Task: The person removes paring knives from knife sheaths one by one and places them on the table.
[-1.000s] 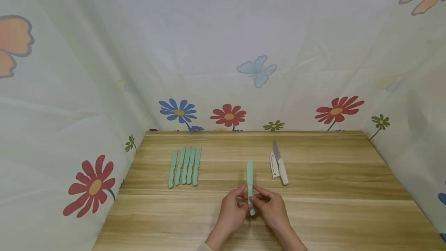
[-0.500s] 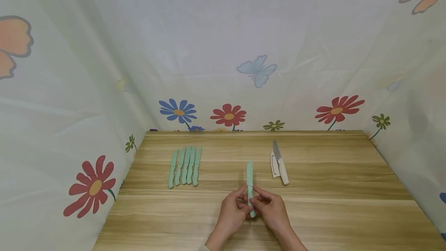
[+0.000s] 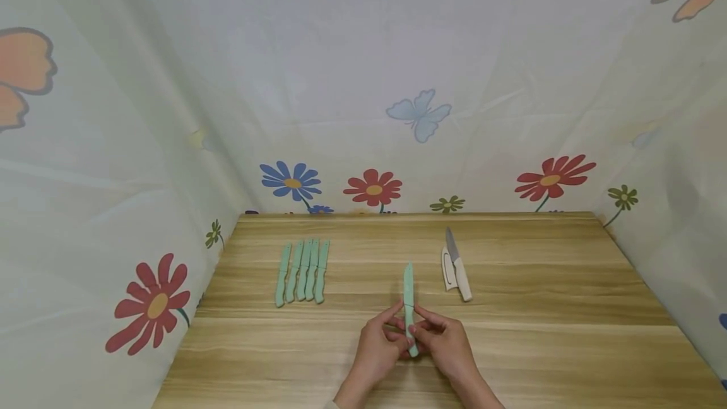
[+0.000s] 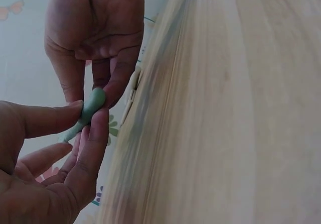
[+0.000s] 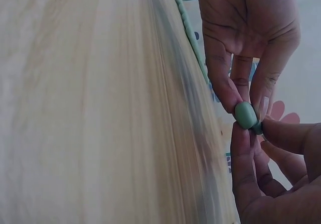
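A mint-green knife [image 3: 409,289] is held between both hands at the front middle of the table, blade end pointing away from me. The blade part is the same green as the handle, with a dark seam between them. My left hand [image 3: 377,346] pinches it from the left, thumb and fingers at the handle. From the right, my right hand [image 3: 447,344] pinches the same handle. In the left wrist view the rounded handle end [image 4: 95,101] shows between the fingertips of both hands; the right wrist view shows that butt [image 5: 245,115] too. The fingers hide part of the handle.
Several matching green knives [image 3: 303,273] lie in a row at the left of the wood-grain table [image 3: 539,358]. To the right lies a white-handled knife [image 3: 461,276] with a bare grey blade, beside a white sheath [image 3: 448,270]. A flower-printed curtain [image 3: 341,81] surrounds the table.
The green knife has shifted very slightly toward me. Both hands keep their pinch on it, and the other knives lie where they were.
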`<state>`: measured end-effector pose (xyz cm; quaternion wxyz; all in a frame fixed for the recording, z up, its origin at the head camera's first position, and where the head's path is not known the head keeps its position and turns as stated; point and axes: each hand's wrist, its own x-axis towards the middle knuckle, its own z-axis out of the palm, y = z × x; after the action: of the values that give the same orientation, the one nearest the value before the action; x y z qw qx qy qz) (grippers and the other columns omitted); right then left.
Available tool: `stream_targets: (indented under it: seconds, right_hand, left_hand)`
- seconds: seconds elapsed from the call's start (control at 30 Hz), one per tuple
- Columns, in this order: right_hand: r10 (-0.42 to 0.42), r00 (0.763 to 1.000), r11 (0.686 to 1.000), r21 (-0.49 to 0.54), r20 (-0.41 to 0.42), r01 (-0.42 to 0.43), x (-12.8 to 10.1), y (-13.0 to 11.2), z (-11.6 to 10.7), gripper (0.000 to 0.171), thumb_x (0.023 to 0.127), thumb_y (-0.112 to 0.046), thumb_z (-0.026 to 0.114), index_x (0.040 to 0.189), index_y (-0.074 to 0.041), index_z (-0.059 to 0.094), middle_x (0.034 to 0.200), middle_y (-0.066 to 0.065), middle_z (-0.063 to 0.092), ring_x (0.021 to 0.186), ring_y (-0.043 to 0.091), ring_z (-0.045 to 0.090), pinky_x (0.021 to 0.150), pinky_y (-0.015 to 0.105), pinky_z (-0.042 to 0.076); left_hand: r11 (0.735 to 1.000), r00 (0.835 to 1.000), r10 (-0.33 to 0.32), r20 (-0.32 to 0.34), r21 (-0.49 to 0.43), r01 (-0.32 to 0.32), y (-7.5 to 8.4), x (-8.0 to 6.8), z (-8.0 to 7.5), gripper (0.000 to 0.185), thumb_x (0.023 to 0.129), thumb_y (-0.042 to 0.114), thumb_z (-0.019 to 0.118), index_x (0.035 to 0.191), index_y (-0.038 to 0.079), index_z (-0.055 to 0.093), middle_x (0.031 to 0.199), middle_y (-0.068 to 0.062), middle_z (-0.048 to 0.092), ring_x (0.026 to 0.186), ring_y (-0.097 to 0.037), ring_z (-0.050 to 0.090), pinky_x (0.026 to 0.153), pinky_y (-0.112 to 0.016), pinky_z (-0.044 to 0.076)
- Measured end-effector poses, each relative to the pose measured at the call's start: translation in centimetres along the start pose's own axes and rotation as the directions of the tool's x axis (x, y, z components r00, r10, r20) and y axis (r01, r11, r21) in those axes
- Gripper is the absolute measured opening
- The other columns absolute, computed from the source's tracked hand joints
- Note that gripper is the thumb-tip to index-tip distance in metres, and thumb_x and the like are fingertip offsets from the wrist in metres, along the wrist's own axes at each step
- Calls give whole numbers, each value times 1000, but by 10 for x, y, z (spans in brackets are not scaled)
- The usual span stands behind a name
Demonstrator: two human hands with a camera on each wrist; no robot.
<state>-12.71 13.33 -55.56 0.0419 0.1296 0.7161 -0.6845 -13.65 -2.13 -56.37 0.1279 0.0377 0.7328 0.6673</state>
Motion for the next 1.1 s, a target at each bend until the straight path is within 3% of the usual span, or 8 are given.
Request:
stream_targets:
  seconds: [0.37, 0.63, 0.87, 1.1]
  right_hand:
    - [16, 1000, 1000, 10, 6, -16, 0, 1, -4, 47, 88, 5, 74, 133, -4, 68, 95, 13, 73, 78, 14, 71, 65, 28, 62]
    - [16, 1000, 1000, 3, -16, -16, -1, 3, -5, 47, 87, 6, 76, 132, -3, 69, 92, 11, 73, 74, 13, 70, 63, 28, 62]
    - [15, 1000, 1000, -1, -6, -15, -2, 3, -6, 46, 88, 4, 76, 132, -3, 70, 93, 12, 73, 75, 11, 70, 62, 28, 61]
    - [24, 1000, 1000, 6, 4, -24, -6, -1, -5, 46, 88, 4, 75, 133, -3, 69, 93, 11, 72, 75, 11, 70, 63, 29, 61]
  left_hand:
    - [991, 998, 34, 51, 127, -41, -5, 12, -10, 71, 83, 5, 83, 148, 7, 55, 102, -1, 67, 88, -7, 68, 76, -17, 56]
    - [994, 997, 42, 64, 95, -48, 5, 28, -19, 57, 94, 19, 76, 144, -1, 56, 109, -5, 73, 95, -13, 70, 78, -24, 58]
    - [1000, 1000, 20, 9, -6, -20, 14, 47, -12, 49, 96, 18, 74, 139, 0, 61, 107, -8, 71, 89, -15, 72, 82, -35, 63]
    - [999, 996, 26, -87, -40, -30, 21, 63, -8, 32, 91, 10, 77, 121, 1, 73, 97, -8, 71, 81, -9, 67, 76, -29, 62]
